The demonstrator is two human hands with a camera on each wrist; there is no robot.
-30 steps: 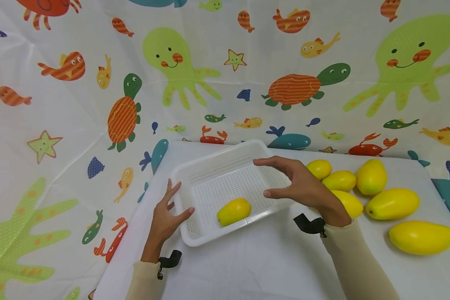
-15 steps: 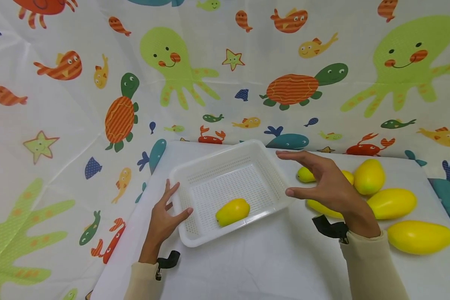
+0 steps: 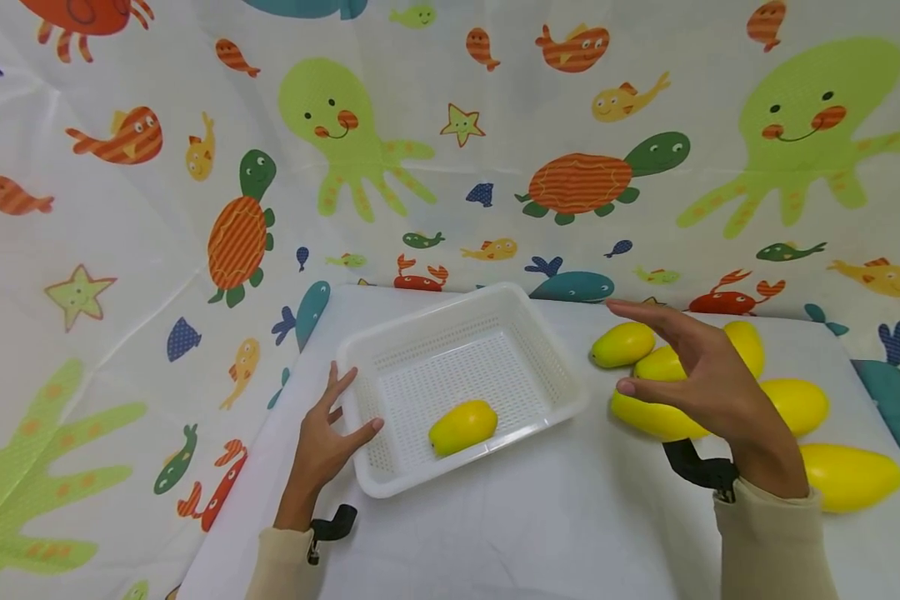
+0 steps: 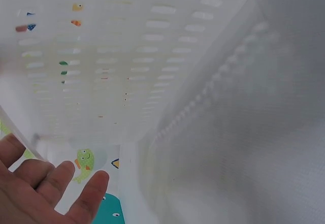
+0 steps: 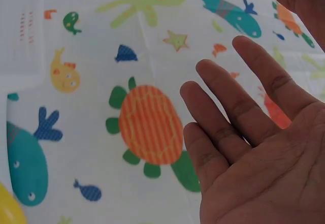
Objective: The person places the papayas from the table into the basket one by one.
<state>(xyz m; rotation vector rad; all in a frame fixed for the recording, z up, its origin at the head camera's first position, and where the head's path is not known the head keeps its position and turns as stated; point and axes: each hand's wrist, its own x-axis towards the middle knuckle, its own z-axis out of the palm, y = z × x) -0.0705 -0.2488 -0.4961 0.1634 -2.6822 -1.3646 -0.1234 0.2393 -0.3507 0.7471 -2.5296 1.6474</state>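
A white perforated plastic basket [image 3: 457, 333] lies at a slant on the table, with one yellow papaya-like fruit [image 3: 463, 427] inside by its front wall. My left hand [image 3: 326, 442] rests at the basket's left rim, fingers spread and thumb reaching over the edge. In the left wrist view, the fingers [image 4: 91, 196] look straight beside the basket wall [image 4: 127, 41]. My right hand [image 3: 708, 379] hovers at the group of yellow fruits, thumb and fingers wide apart, holding nothing. It partly hides a long fruit [image 3: 656, 415]; a smaller fruit [image 3: 622, 345] lies to its left.
More yellow fruits lie to the right, such as one beside the right wrist [image 3: 798, 404] and a large one [image 3: 855, 477] near the table's right side. A curtain printed with sea animals [image 3: 390, 100] hangs behind and left of the white table [image 3: 525, 533].
My right hand has moved right, from above the basket to the fruits, staying spread. My left hand, the basket and the fruit in it keep their places.
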